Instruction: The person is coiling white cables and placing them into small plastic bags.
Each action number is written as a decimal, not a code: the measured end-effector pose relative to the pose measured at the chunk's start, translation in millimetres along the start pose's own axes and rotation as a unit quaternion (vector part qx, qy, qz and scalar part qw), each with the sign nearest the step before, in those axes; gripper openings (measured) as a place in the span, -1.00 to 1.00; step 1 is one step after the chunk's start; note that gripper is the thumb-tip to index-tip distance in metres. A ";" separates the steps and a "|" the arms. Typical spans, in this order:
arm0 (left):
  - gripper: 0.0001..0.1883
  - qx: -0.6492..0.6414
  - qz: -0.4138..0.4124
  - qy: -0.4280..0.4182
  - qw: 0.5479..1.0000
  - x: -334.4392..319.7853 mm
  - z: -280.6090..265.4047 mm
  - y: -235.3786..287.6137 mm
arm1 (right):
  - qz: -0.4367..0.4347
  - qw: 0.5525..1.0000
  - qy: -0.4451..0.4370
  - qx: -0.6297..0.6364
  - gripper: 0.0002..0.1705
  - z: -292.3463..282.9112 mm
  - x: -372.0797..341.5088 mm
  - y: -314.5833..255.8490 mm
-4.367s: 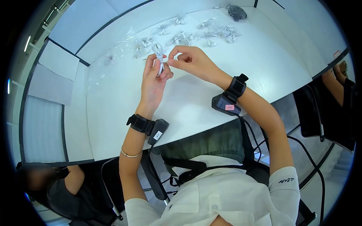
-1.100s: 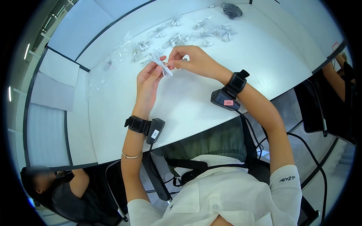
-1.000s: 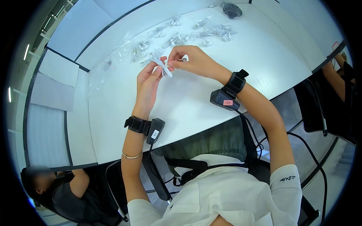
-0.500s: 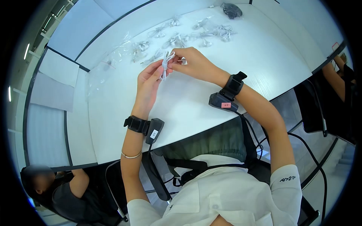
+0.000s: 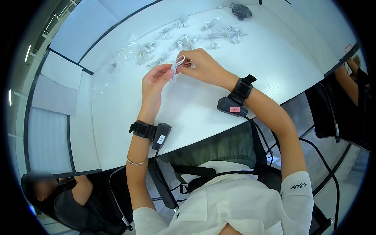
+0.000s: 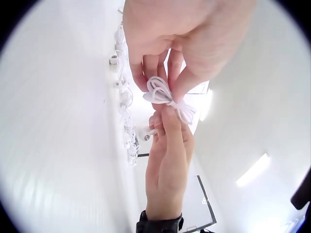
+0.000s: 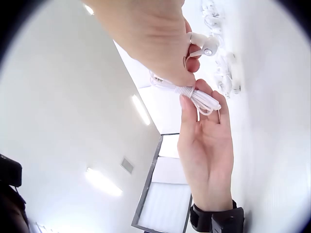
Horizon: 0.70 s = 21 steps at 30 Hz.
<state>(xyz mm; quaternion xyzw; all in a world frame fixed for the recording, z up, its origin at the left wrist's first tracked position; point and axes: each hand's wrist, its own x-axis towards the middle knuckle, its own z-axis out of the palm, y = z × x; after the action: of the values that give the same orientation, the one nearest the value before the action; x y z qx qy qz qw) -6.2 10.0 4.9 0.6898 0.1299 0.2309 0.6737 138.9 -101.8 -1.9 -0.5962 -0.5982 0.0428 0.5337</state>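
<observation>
"Start with the head view. Where's the cord?"

"The bundle of white earphone cord [image 5: 173,71] is between the two hands, lifted off the surface [image 5: 196,113]. The left hand [image 5: 154,81] is on one side of it and the right hand [image 5: 201,66] on the other."

"And its long axis?"

"It points roughly away from the person's body, so it runs across the line from hand to hand. At the far end a loop leans over toward the right hand. Past that, more bundled cords [image 5: 184,40] lie on the surface, with a dark bag [image 5: 241,11] at the back."

"What does the left wrist view add?"

"The left grip: thumb and fingertips pinch the bundle by its narrow waist, and loops fan out on both sides. The right thumb tip meets that same waist, so neither hand is nearer; both are touching it."

"And the right wrist view?"

"Turns of cord are wound around the middle, across the bundle's length. The right thumb tip is just at those turns, and a white earpiece [image 7: 210,47] sticks out beside the curled right fingers."

"So what is the right grip pinching?"

"The fingertips are partly hidden. I'd judge it's the earpiece end of the cord, which makes the wound waist, midway between both grips, the spot that matters."
</observation>
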 end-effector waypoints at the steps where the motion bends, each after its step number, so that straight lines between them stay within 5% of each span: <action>1: -0.72 -0.003 -0.003 0.004 1.000 0.3 0.3 0.8 | 0.008 1.000 -0.003 0.003 -0.80 -0.1 0.3 -0.1; 21: -0.67 -0.136 -0.058 0.050 0.988 5.5 -5.1 -12.0 | 0.068 0.997 -0.037 0.014 -0.86 2.7 0.6 -10.5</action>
<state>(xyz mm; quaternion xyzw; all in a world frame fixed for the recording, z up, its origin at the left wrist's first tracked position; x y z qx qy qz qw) -2.4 17.8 -6.2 0.5705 0.1704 0.2412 0.7664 130.3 -102.7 4.5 -0.6261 -0.5750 0.1089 0.5153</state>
